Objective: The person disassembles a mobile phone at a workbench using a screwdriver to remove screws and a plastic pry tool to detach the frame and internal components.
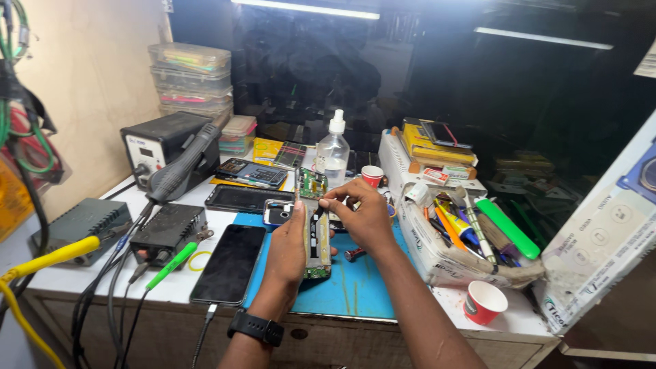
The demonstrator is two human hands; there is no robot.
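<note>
My left hand (287, 247) grips an opened phone body (317, 240) from the left side, holding it upright above the blue work mat (355, 287). The green circuit board (312, 183) shows at the phone's top end. My right hand (363, 213) rests on the phone's upper part, its fingertips pinching at the edge near the board. A black watch (257, 327) sits on my left wrist.
A black phone (229, 263) on a cable lies left of the mat. A hot-air station (160, 147), a power unit (168, 230), a spray bottle (333, 154), a tool-filled tray (465, 239) and a paper cup (484, 302) surround the mat.
</note>
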